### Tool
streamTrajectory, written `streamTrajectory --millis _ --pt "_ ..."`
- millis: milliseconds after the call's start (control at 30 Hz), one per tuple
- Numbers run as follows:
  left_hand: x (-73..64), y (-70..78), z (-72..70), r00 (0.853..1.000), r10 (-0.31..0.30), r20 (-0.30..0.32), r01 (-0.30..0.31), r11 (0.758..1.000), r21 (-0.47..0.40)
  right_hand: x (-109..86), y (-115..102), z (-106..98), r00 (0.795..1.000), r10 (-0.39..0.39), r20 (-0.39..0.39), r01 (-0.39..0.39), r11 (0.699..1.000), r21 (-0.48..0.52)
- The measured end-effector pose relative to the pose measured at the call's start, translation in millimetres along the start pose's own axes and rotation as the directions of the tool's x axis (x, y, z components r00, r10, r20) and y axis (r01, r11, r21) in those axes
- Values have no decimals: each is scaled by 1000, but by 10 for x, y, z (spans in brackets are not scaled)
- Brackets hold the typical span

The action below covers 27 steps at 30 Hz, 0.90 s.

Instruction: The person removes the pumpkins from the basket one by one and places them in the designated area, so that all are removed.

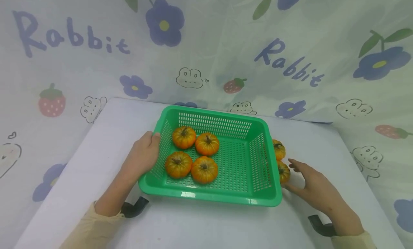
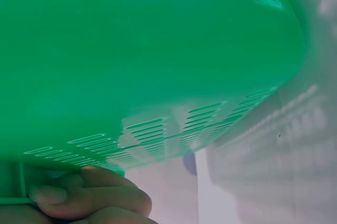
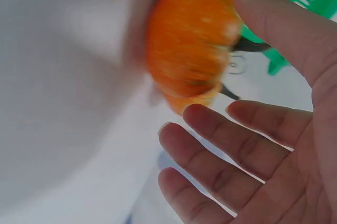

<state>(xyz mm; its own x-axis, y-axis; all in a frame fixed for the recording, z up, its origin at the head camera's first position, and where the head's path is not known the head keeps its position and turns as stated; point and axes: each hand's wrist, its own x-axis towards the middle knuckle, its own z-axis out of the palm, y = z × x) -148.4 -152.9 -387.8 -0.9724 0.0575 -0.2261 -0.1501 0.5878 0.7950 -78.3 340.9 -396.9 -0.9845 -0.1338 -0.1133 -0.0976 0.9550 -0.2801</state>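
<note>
A green plastic basket point(image 1: 233, 166) stands tilted slightly in the head view, with several small orange pumpkins point(image 1: 204, 169) in its left half. My left hand point(image 1: 142, 156) grips the basket's left rim; in the left wrist view its curled fingers point(image 2: 95, 197) lie beneath the rim. Just outside the basket's right wall are two more pumpkins, a nearer one point(image 1: 284, 172) and a farther one point(image 1: 279, 149), both partly hidden by the basket. Around the nearer one my right hand point(image 1: 317, 188) is spread, its thumb point(image 3: 274, 21) overlapping the pumpkin's edge in the right wrist view and the other fingers extended.
The white table point(image 1: 200, 227) runs under everything. A pale cloth point(image 1: 213, 37) printed with flowers, strawberries and rabbits hangs behind and at both sides. Dark curved straps point(image 1: 134, 207) show at both wrists.
</note>
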Motion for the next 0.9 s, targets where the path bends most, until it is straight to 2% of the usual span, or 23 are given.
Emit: streamTrajectory --millis 233,433,700,900 --pt "-13 4 -18 1000 -13 0 13 1000 3 -3 -174 -277 996 -73 -49 72 997 -29" --pt "-9 -17 -22 1000 -12 -1 12 1000 -1 49 -497 -512 987 -142 -71 139 989 -56" --pt "-4 -17 -5 1000 -2 1 2 1000 -11 160 -964 -673 946 -316 -78 304 943 -134" --pt "-5 9 -18 1000 9 -12 -9 1000 5 405 -1276 -786 908 -417 -39 404 897 -177"
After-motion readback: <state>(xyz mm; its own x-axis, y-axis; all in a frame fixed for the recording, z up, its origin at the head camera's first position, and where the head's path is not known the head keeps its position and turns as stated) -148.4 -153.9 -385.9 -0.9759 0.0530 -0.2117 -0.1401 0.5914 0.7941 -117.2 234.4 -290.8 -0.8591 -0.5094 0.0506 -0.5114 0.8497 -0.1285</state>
